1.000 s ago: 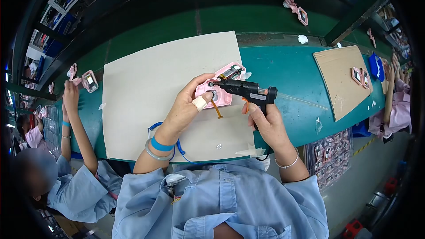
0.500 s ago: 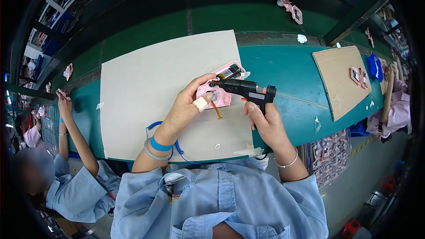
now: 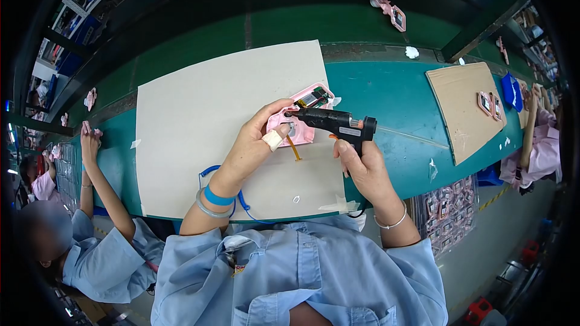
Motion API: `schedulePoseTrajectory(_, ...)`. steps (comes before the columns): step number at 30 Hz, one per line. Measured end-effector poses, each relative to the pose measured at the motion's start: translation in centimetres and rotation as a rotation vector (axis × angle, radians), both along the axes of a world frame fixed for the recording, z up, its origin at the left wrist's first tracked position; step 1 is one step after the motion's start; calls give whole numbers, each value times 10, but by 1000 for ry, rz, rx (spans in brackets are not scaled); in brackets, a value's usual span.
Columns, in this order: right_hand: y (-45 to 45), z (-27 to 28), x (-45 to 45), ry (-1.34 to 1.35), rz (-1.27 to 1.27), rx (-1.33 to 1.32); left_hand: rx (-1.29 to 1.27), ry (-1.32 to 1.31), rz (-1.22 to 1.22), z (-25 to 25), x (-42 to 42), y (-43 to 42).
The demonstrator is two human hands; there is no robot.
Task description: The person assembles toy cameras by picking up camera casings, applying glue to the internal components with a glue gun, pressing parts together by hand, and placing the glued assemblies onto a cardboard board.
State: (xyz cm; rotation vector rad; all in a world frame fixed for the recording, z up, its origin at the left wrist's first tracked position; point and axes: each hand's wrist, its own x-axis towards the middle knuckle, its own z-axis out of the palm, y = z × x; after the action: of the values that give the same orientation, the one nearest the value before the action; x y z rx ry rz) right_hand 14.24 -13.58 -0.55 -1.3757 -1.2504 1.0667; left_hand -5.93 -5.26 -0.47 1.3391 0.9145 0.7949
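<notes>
My left hand (image 3: 257,136), its thumb wrapped in pale tape, grips a pink plastic housing (image 3: 305,135) over the cardboard sheet. An orange ribbon cable (image 3: 294,148) hangs from the housing. Joined at its upper right is a second pink shell (image 3: 313,95) with a circuit board and battery inside. My right hand (image 3: 364,166) is closed round the handle of a black glue gun (image 3: 329,120). The gun's nozzle points left and lies at the upper part of the housing. A clear glue stick (image 3: 414,136) sticks out of its rear.
A large grey cardboard sheet (image 3: 193,115) covers the green table (image 3: 386,90). Brown cardboard (image 3: 462,121) bears pink parts at right. Another pink assembly (image 3: 397,18) lies on the far green surface. A co-worker's hands (image 3: 90,143) are at left, and another person (image 3: 534,145) sits at right.
The pink assembly on the far green surface has shifted left. At left, the co-worker's hands have moved lower, and the open pink assembly once held there no longer shows. My hands have barely moved.
</notes>
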Motion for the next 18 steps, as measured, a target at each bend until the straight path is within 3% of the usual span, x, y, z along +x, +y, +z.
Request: schedulePoseTrajectory(18,-1,-1,3,-94,16,-64,22,35,-8,-1,-1,1)
